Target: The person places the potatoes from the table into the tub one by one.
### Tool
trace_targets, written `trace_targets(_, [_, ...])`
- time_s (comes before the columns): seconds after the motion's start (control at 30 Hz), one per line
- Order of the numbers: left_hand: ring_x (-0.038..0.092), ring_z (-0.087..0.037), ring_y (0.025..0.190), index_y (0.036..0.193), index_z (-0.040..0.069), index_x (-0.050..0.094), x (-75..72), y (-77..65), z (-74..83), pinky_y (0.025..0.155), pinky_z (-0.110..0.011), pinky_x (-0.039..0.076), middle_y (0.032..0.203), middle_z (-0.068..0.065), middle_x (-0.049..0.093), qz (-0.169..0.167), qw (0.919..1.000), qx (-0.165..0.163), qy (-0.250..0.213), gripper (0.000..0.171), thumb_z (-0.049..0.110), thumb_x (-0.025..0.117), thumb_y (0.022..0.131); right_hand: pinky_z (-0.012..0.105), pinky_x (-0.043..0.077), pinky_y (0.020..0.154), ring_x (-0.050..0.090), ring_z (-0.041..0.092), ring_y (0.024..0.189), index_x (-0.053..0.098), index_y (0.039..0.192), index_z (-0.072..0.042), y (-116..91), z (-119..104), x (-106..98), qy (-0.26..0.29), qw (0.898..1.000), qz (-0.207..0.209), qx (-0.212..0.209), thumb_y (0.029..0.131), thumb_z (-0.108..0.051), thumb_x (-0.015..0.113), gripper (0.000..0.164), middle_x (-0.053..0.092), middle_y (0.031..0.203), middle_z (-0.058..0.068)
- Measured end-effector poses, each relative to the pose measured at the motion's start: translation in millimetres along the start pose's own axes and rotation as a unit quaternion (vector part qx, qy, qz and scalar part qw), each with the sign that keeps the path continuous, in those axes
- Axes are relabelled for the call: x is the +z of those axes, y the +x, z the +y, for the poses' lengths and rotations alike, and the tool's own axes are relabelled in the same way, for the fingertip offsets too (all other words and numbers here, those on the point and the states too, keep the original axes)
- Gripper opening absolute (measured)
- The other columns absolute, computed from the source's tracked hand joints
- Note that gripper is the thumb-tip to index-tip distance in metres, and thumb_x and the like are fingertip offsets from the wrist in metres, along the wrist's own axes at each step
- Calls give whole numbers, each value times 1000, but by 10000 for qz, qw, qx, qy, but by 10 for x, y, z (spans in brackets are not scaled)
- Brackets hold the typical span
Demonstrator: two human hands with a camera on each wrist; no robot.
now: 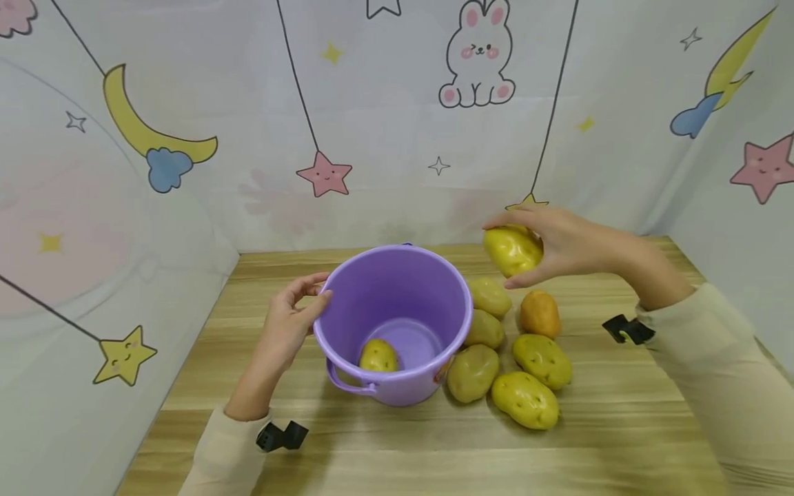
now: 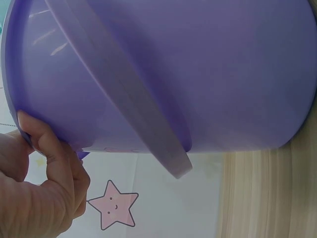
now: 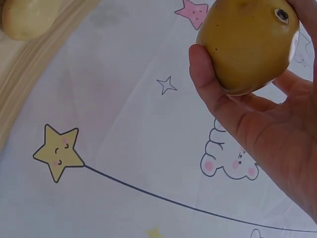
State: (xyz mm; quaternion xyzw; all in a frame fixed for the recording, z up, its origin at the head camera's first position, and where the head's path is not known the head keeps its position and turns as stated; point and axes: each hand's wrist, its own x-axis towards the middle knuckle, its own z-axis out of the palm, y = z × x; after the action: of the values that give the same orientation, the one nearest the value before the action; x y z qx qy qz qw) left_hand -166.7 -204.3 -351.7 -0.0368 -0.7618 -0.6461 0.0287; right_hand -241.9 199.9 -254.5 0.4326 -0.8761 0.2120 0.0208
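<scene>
My left hand [image 1: 288, 324] grips the left rim of a purple bucket [image 1: 397, 258], thumb on the near side of the rim. In the left wrist view its fingers curl over the bucket's edge, below the slanting handle [image 2: 124, 94]. One yellow potato [image 1: 378, 355] lies on the bucket's bottom. Above the table, right of the bucket, my right hand [image 1: 567, 244] holds a glossy yellow potato [image 1: 512, 250] between thumb and fingers. A dark spot shows on this potato in the right wrist view.
Several potatoes lie right of the bucket, among them a dull one [image 1: 473, 373] close to its wall and a brighter one [image 1: 526, 401] at the front. An orange-yellow rounded piece [image 1: 540, 313] sits behind them. A printed curtain [image 1: 397, 124] rises behind the wooden table [image 1: 397, 455].
</scene>
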Motion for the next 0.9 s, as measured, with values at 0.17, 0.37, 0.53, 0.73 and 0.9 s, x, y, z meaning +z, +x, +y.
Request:
trace_targets(0.17, [71, -21, 71, 135, -3, 55, -21, -17, -9, 65, -35, 64, 108, -15, 51, -20, 10000, -7, 41, 37, 9, 60, 100, 33, 52, 70, 52, 14, 93, 57, 137, -18, 88, -163, 4, -15, 10000, -1, -78, 73, -41, 88, 75, 58, 115, -2])
trace_targets(0.37, [71, -20, 72, 135, -3, 55, -33, -24, -12, 66, -37, 64, 108, -15, 51, -31, 10000, -11, 63, 36, 9, 60, 100, 35, 50, 81, 50, 13, 104, 57, 138, -17, 217, -344, 54, -1, 9992, 42, -405, 74, -41, 87, 75, 58, 120, -2])
trace_targets(0.53, [70, -18, 71, 135, -3, 55, -28, -14, -8, 64, -32, 63, 108, -15, 51, -44, 10000, 1, 60, 37, 9, 60, 100, 34, 51, 81, 49, 13, 105, 57, 138, -18, 293, -472, 107, 128, 9984, 22, -557, 73, -39, 89, 76, 57, 120, -3])
trace_targets(0.73, [70, -17, 70, 135, -3, 55, -26, -16, -7, 63, -30, 63, 108, -15, 51, -28, 10000, 1, 18, 37, 8, 60, 100, 33, 51, 82, 48, 14, 105, 55, 140, -21, 386, -587, 201, 242, 9978, -202, -590, 74, -43, 87, 77, 54, 122, -3])
trace_targets(0.9, [70, -18, 70, 135, -3, 55, -32, -23, -9, 63, -29, 63, 108, -15, 51, -23, 10000, 3, 27, 37, 8, 60, 100, 31, 52, 80, 51, 14, 101, 55, 140, -17, 480, -663, 291, 239, 9952, -271, -907, 74, -41, 87, 77, 55, 120, 1])
